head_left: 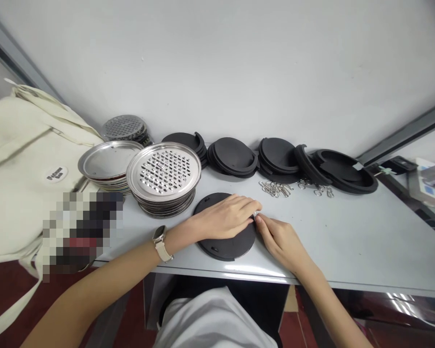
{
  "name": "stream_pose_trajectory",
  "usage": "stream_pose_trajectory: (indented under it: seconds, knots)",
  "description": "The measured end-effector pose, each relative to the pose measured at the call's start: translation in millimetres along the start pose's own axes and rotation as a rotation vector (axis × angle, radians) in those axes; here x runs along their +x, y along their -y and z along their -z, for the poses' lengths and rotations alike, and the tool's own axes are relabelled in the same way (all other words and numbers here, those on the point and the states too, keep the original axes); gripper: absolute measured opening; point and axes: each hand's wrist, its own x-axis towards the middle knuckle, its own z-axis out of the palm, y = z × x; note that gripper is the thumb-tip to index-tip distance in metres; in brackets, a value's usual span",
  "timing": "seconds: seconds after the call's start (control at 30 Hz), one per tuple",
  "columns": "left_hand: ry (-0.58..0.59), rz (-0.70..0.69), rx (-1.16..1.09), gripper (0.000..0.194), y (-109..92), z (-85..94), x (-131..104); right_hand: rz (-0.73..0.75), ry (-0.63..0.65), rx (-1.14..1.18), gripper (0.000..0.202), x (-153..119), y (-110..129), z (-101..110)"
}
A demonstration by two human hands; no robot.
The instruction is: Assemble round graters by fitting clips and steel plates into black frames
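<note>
A round black plastic disc (235, 247) with small slots lies flat near the table's front edge. Across its top stretches my left hand (226, 217), fingers closed at the disc's right edge. My right hand (279, 241) meets it there, thumb and fingers pinched. Between the fingertips of both hands shows a small shiny metal piece (255, 214); its exact shape is mostly hidden. Just behind the disc on the left stands a stack of round metal grater plates (164, 171), its top one full of raised holes.
Plain metal plates (110, 162) and darker grater discs (125, 128) are stacked at left, beside a cream bag (25, 169). Along the wall sit black plastic discs (234, 155) and black rims (348, 171). Small metal clips (277, 189) lie before them on the grey table (355, 237).
</note>
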Motion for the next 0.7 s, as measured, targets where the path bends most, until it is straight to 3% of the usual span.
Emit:
stream_pose_trajectory:
  seconds: [0.3, 0.57, 0.7]
  knots:
    - [0.05, 0.01, -0.051, 0.015, 0.0, 0.6, 0.3, -0.026, 0.005, 0.038, 0.042, -0.2, 1.3, 1.4]
    - [0.039, -0.025, 0.043, 0.014, -0.2, 0.3, 1.1, -0.009, 0.001, 0.013, 0.024, -1.2, 2.2, 0.2]
    - [0.027, -0.021, 0.062, 0.014, -0.2, 0.0, 0.9, -0.002, -0.017, -0.02, 0.025, -1.2, -0.1, -1.3]
